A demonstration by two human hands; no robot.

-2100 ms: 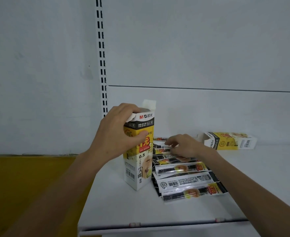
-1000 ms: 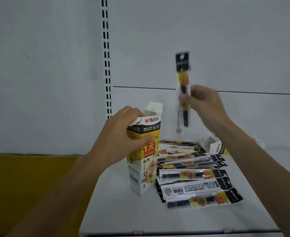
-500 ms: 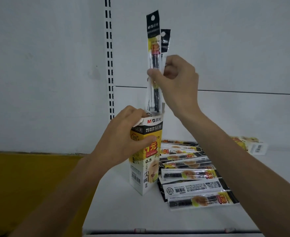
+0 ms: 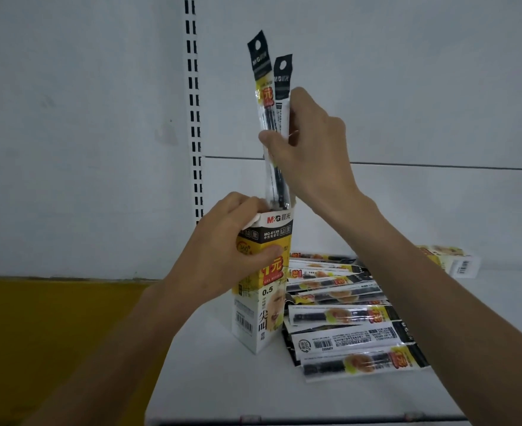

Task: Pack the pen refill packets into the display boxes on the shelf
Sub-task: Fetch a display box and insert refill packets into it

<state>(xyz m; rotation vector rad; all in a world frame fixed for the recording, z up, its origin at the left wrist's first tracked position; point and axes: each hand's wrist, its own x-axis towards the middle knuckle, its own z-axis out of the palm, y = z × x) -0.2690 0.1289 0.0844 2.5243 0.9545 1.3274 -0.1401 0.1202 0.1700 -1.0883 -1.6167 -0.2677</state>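
Note:
A tall white and yellow display box (image 4: 264,305) stands upright on the white shelf (image 4: 223,385), its top flap open. My left hand (image 4: 226,262) grips the box near its top. My right hand (image 4: 310,152) is above the box, shut on two pen refill packets (image 4: 270,96) held upright, their lower ends inside the box's opening. To the right of the box, a pile of several refill packets (image 4: 346,318) lies flat on the shelf.
A second display box (image 4: 452,261) lies on its side at the far right of the shelf, partly behind my right forearm. A slotted upright rail (image 4: 193,118) runs up the white back wall. A yellow surface (image 4: 53,327) lies left of the shelf.
My right hand took packets from the pile, lifted them and swung them left over the box. They now sit a little lower, with their ends in the opening. My left hand stayed on the box.

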